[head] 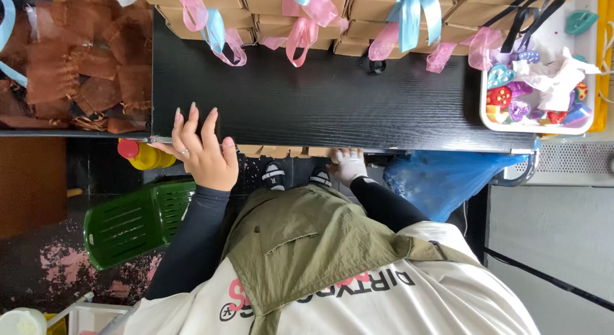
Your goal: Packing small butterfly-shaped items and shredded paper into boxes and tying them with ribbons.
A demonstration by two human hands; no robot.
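My left hand (pixel 201 149) lies flat on the front edge of the black table (pixel 332 104), fingers spread and holding nothing. My right hand (pixel 350 163), pale or in a white glove, is lower, at the table's front edge. Its fingers curl against a strip of flat brown cardboard (pixel 288 151) that pokes out from under the tabletop; the grip itself is hidden. My black sleeves, olive vest and shoes (pixel 274 175) show below the hands.
Brown cardboard boxes with pink and blue ribbons (pixel 300 21) line the table's far side. A bin of brown mesh pouches (pixel 83 72) stands left, and a white tray of colourful trinkets (pixel 489 120) right. Below are a green plastic chair (pixel 134 223), a yellow bottle (pixel 144 156) and a blue plastic bag (pixel 441 181).
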